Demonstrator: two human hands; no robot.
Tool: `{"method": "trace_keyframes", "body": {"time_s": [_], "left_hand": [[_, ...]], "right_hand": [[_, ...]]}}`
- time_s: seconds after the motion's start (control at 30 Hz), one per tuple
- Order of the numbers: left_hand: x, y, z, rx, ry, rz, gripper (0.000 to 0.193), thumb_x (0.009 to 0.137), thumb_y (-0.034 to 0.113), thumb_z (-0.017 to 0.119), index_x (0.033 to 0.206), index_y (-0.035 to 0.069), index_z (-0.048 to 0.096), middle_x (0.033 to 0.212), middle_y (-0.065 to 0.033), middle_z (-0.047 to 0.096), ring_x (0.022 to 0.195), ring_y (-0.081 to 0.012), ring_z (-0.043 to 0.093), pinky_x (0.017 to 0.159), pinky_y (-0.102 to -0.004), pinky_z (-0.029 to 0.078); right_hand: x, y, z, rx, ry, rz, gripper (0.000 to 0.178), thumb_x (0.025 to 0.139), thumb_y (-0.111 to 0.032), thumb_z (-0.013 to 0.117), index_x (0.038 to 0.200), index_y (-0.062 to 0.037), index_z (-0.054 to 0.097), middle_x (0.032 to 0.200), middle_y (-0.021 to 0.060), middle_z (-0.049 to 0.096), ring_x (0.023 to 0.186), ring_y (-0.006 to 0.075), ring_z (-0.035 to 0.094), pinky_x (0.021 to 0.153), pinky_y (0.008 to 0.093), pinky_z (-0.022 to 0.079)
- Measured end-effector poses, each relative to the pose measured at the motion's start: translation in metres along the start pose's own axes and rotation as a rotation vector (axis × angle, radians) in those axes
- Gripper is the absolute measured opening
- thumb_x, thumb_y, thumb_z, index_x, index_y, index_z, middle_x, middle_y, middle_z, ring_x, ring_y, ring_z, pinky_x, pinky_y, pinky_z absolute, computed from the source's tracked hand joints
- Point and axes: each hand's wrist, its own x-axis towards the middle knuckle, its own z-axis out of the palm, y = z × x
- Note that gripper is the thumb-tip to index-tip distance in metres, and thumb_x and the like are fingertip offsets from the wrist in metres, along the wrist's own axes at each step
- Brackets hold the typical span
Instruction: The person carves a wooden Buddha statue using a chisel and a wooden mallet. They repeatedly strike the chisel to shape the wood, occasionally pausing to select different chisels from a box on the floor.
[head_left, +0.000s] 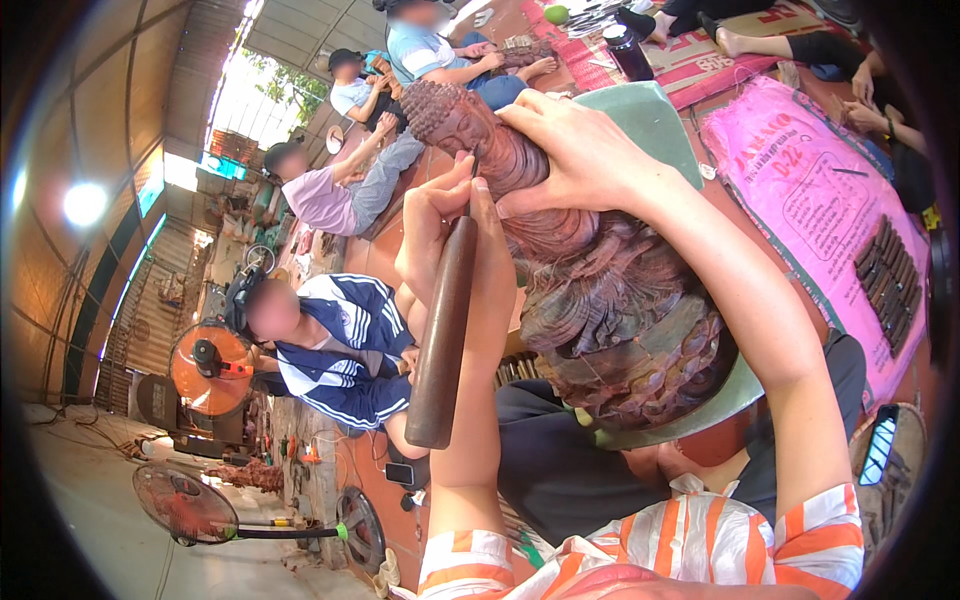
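Note:
A dark reddish-brown carved wooden statue with a curl-covered head and draped robe leans before me, its head toward the upper left. My left hand is closed around a carving chisel with a thick round wooden handle. The chisel's thin blade end is at the statue's face, partly hidden by my fingers. My right hand grips the statue at its neck and shoulder, thumb on the near side and fingers over the far side. A green plastic seat shows behind and beneath the statue.
On the right, a pink printed sack carries a row of carving tools. A dark bottle stands at the back. Several people sit nearby, one in a blue jacket close on my left. Fans and a phone are left.

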Motion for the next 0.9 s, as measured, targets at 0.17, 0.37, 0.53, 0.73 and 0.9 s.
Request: {"method": "trace_keyframes", "body": {"time_s": [0.17, 0.37, 0.53, 0.73, 0.9], "left_hand": [[0.001, 0.003, 0.0, 0.016, -0.014, 0.007, 0.014, 0.084, -0.001, 0.059, 0.077, 0.0, 0.047, 0.095, -0.0201, 0.065, 0.085, -0.0154, 0.059, 0.079, -0.0288, 0.045], [0.005, -0.004, -0.008, -0.019, -0.042, 0.004, 0.013, 0.085, 0.0, 0.06, 0.082, 0.001, 0.047, 0.094, -0.0201, 0.066, 0.083, -0.0167, 0.065, 0.066, -0.0264, 0.05], [0.004, 0.007, -0.002, 0.013, -0.025, -0.04, 0.012, 0.085, 0.0, 0.058, 0.08, 0.001, 0.048, 0.093, -0.018, 0.066, 0.084, -0.0163, 0.061, 0.076, -0.0302, 0.047], [0.004, 0.018, 0.002, 0.106, -0.03, -0.015, 0.01, 0.085, -0.001, 0.058, 0.08, 0.0, 0.05, 0.091, -0.0163, 0.065, 0.08, -0.0125, 0.058, 0.075, -0.0266, 0.046], [0.004, 0.013, 0.006, 0.062, -0.023, 0.004, 0.011, 0.085, -0.004, 0.058, 0.079, -0.001, 0.049, 0.091, -0.017, 0.065, 0.081, -0.0129, 0.059, 0.074, -0.0268, 0.047]], "right_hand": [[0.0, 0.0, 0.0, -0.014, 0.001, 0.001, 0.074, 0.062, -0.048, 0.075, 0.114, -0.0005, 0.052, 0.103, 0.0168, 0.055, 0.099, 0.0343, 0.055, 0.084, 0.0429, 0.046], [-0.001, 0.0, -0.001, 0.018, 0.0, 0.002, 0.069, 0.061, -0.04, 0.077, 0.113, -0.0014, 0.052, 0.103, 0.0143, 0.053, 0.099, 0.0334, 0.054, 0.085, 0.0407, 0.044], [-0.001, 0.003, 0.0, 0.003, 0.023, -0.029, 0.076, 0.061, -0.049, 0.075, 0.115, -0.0009, 0.052, 0.101, 0.0169, 0.055, 0.098, 0.0341, 0.056, 0.082, 0.0428, 0.047], [-0.001, -0.001, -0.002, 0.024, 0.005, 0.009, 0.068, 0.062, -0.04, 0.076, 0.113, -0.0019, 0.052, 0.102, 0.0139, 0.054, 0.099, 0.033, 0.054, 0.083, 0.0408, 0.045], [-0.002, 0.002, -0.003, 0.009, 0.001, 0.002, 0.073, 0.061, -0.045, 0.076, 0.116, -0.0023, 0.052, 0.102, 0.0155, 0.054, 0.098, 0.0334, 0.055, 0.082, 0.042, 0.046]]}}
